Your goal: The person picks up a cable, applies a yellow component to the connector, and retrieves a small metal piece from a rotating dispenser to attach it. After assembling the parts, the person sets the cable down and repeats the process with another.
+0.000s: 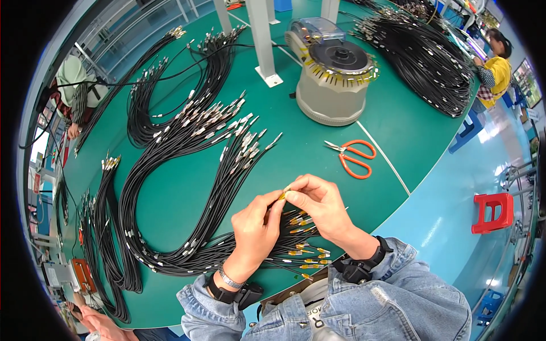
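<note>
My left hand (253,226) and my right hand (319,206) meet above the near part of the table, fingertips pinched together. Between them shows a small bit of yellow tape (282,195). It seems to sit on a cable end, mostly covered by the fingers. Under and beside my hands lie black cables (219,248) whose ends carry yellow tape wraps (310,261). A larger bundle of black cables with white labels (242,149) curves across the table to the left. Beyond my right hand rest scissors with orange handles (357,159), blades parted.
A round grey tape dispenser (333,94) with yellow strips round its top stands at the back. Metal posts (263,45) rise from the green table (307,136). More cables (421,62) lie back right. A person in yellow (499,77) is at right; a red stool (492,213) stands below.
</note>
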The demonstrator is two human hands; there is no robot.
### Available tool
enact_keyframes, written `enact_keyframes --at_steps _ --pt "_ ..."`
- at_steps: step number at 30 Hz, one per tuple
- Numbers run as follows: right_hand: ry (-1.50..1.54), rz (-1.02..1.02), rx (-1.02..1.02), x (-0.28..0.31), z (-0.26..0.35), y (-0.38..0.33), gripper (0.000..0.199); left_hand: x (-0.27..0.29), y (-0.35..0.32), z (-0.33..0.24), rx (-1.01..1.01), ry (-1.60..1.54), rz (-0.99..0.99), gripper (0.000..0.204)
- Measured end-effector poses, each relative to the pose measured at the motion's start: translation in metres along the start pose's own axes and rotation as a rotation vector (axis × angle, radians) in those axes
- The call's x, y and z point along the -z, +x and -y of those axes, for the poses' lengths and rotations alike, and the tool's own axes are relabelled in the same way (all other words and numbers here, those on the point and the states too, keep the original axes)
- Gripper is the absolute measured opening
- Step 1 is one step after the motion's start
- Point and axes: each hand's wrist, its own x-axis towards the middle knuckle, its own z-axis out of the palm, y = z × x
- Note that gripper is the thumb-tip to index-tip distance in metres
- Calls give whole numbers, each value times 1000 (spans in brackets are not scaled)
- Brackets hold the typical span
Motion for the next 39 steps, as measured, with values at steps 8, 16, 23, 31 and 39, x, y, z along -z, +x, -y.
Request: enact_keyframes --at_steps 8,16,23,31,39 --pt "-106 -2 15 5 -1 -2 10 4 3 -4 -252 366 43 14" --pt "-11 -34 -1 3 -1 -4 9 4 2 -7 97 -31 109 10" --pt "-26 -16 19 4 -2 -4 9 8 2 -13 231 -74 194 10" --pt "6 18 -1 3 -3 -3 8 22 17 -3 775 -791 469 22" --pt "-16 33 -38 10 -4 -3 9 9 11 -2 695 -554 436 22"
